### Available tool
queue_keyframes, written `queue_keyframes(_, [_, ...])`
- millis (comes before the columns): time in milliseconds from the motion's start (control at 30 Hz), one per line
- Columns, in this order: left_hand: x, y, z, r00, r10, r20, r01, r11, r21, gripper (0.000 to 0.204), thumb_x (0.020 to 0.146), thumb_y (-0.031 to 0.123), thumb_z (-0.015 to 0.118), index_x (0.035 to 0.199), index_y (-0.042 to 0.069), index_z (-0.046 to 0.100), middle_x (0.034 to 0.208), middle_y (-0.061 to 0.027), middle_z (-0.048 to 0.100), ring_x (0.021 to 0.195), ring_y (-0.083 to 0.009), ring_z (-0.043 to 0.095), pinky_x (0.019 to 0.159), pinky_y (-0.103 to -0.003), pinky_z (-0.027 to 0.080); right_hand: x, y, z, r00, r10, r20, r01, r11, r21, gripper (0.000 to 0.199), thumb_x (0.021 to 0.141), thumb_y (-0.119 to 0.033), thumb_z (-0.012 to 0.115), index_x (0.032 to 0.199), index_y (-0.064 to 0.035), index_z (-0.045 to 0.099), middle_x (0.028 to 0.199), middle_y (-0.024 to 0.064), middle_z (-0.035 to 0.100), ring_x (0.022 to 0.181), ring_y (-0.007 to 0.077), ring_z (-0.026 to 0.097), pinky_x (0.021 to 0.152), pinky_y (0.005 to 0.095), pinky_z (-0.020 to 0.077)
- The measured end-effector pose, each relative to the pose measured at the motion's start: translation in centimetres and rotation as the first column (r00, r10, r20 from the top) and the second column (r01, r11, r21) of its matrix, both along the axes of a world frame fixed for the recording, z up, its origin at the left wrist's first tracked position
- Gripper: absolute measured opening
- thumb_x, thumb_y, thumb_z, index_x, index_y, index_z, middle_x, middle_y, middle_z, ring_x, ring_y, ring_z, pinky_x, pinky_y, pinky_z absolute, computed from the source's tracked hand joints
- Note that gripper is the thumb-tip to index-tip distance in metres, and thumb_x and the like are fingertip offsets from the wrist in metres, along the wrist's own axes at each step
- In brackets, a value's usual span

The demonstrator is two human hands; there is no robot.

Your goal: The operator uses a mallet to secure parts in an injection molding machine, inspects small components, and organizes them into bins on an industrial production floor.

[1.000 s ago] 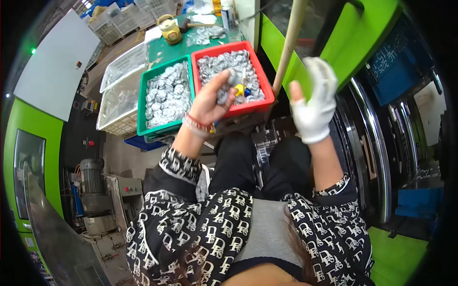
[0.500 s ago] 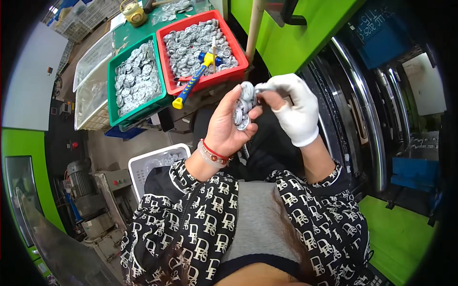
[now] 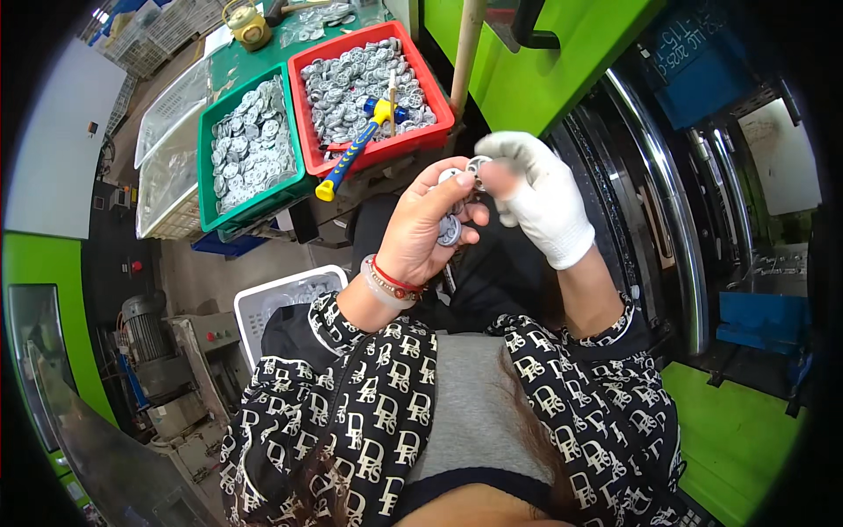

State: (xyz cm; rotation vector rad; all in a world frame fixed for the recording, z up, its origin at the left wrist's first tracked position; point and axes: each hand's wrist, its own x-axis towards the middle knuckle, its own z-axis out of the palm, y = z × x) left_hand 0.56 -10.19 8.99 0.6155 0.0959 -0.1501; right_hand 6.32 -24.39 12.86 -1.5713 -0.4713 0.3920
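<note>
Several small grey round plastic parts (image 3: 450, 231) sit in my bare left hand (image 3: 408, 224), its fingers curled round them. Just to the right, my right hand (image 3: 555, 209) wears a white glove with the thumb bare. Between its thumb and fingers it pinches one grey wheel-like part (image 3: 476, 166), close against the left fingertips. The left palm and some of the parts are hidden behind the fingers.
A red crate (image 3: 446, 125) and a green crate (image 3: 207, 180), both full of grey parts, stand ahead. A blue-and-yellow hammer (image 3: 349, 158) lies across the red one. A white basket (image 3: 248, 327) sits lower left; machine bars (image 3: 672, 198) rise at right.
My left fingers and thumb have closed further over the parts, hiding more of them. The right hand has turned slightly, bringing its part against the left fingertips.
</note>
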Motion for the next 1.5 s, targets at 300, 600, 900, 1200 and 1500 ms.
queue_keyframes(300, [-0.1, -0.2, 0.2, 0.996, -0.060, -0.066, 0.049, 0.987, -0.153, 0.025, 0.087, 0.017, 0.056, 0.109, 0.006, 0.050, 0.085, -0.0058, 0.059, 0.064, -0.0122, 0.061, 0.049, -0.022, 0.052, 0.1, -0.7, -0.8, 0.981, 0.180, 0.068, -0.191, 0.952, 0.240, 0.037, 0.081, -0.011, 0.065, 0.113, -0.0003, 0.053, 0.099, 0.0049, 0.057, 0.079, 0.0117, 0.057, 0.073, 0.0247, 0.0466])
queue_keyframes(600, [0.5, -0.4, -1.8, 0.944, -0.289, -0.158, 0.216, 0.905, -0.366, 0.029, 0.093, 0.035, 0.043, 0.109, 0.015, 0.055, 0.101, -0.0038, 0.058, 0.079, -0.0184, 0.059, 0.055, -0.028, 0.053, 7.8, -16.9, 10.1, 0.465, -0.711, 0.527, 0.476, 0.703, 0.528, 0.039, 0.081, -0.021, 0.067, 0.111, -0.0015, 0.052, 0.098, 0.0077, 0.058, 0.085, 0.0143, 0.058, 0.072, 0.0270, 0.0498])
queue_keyframes(900, [-0.4, -0.3, -3.6, 0.896, -0.424, -0.130, 0.316, 0.816, -0.484, 0.033, 0.093, 0.034, 0.041, 0.110, 0.012, 0.058, 0.107, -0.0065, 0.057, 0.087, -0.0187, 0.055, 0.062, -0.031, 0.052, 24.3, -35.2, 15.2, 0.374, -0.808, 0.456, 0.658, 0.578, 0.483, 0.035, 0.085, -0.003, 0.054, 0.120, 0.0026, 0.049, 0.107, 0.0097, 0.055, 0.095, 0.0173, 0.056, 0.081, 0.0289, 0.0503])
queue_keyframes(1200, [0.3, -1.6, -2.8, 0.938, -0.262, -0.225, 0.146, 0.892, -0.428, 0.027, 0.091, 0.031, 0.046, 0.105, 0.011, 0.058, 0.097, -0.0069, 0.057, 0.079, -0.0197, 0.056, 0.057, -0.031, 0.054, 30.5, -37.6, 14.0, 0.471, -0.825, 0.313, 0.616, 0.562, 0.552, 0.040, 0.084, -0.008, 0.060, 0.122, 0.0001, 0.048, 0.110, 0.0086, 0.054, 0.094, 0.0161, 0.056, 0.081, 0.0279, 0.0509])
queue_keyframes(1500, [1.3, -2.9, -3.2, 0.914, -0.321, -0.247, 0.184, 0.873, -0.452, 0.031, 0.092, 0.032, 0.044, 0.107, 0.010, 0.060, 0.102, -0.0068, 0.059, 0.083, -0.0164, 0.055, 0.061, -0.031, 0.052, 30.4, -38.0, 14.5, 0.422, -0.805, 0.418, 0.662, 0.588, 0.464, 0.037, 0.083, -0.010, 0.062, 0.118, -0.0016, 0.053, 0.103, 0.0067, 0.058, 0.088, 0.0138, 0.058, 0.077, 0.0260, 0.0512])
